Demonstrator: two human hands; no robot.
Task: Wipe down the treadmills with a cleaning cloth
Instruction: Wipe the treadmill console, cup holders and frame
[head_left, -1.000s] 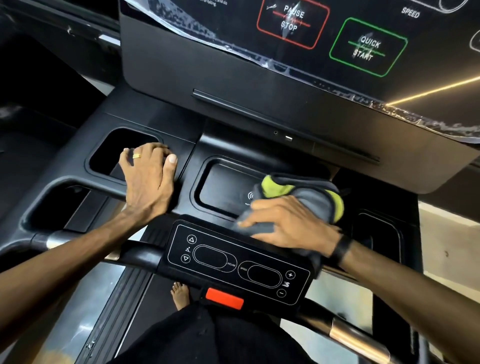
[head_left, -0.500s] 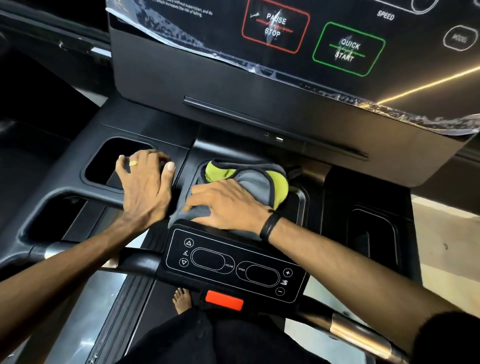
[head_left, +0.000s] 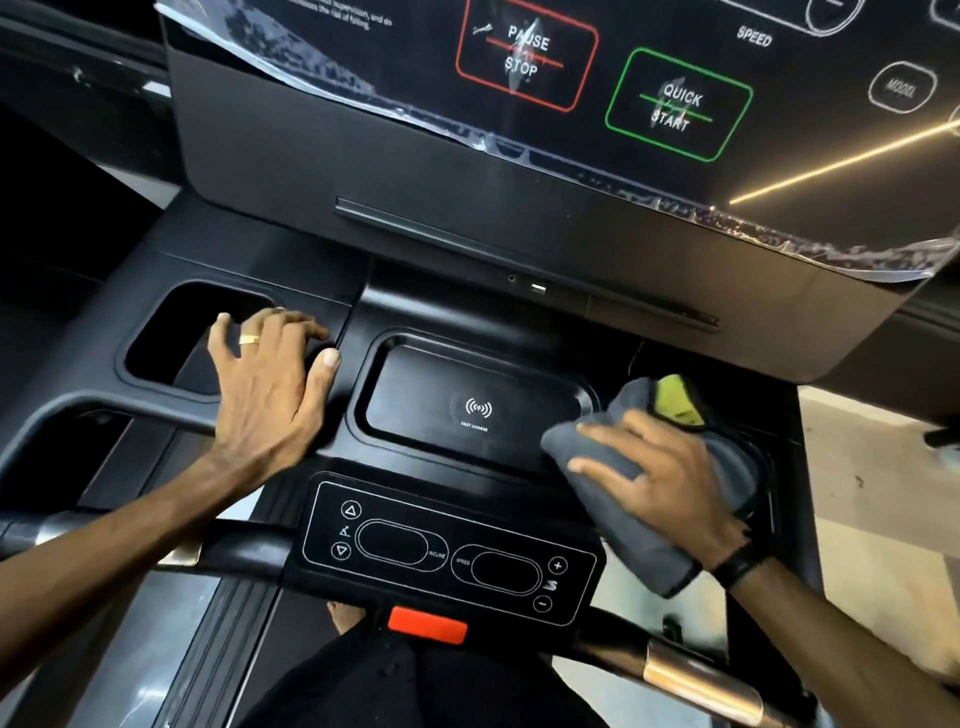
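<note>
A black treadmill console (head_left: 260, 270) fills the view, with a recessed charging tray (head_left: 478, 410) at its middle. My right hand (head_left: 660, 483) presses a grey cloth with yellow-green lining (head_left: 623, 525) flat on the console just right of the tray, over the right cup recess. Its fingers lie spread on top of the cloth. My left hand (head_left: 270, 384) rests palm down with straight fingers on the ledge between the left cup holder (head_left: 171, 338) and the tray. It holds nothing.
A control panel (head_left: 447, 551) with incline and speed buttons and a red safety key (head_left: 427, 625) sits below the tray. The display (head_left: 597, 67), partly under plastic film, rises behind. Handlebars (head_left: 691, 675) run left and right. A bare foot shows below.
My right hand has swept the cloth from the charging tray's left side to the right, off the tray onto the right recess. The left hand has stayed put.
</note>
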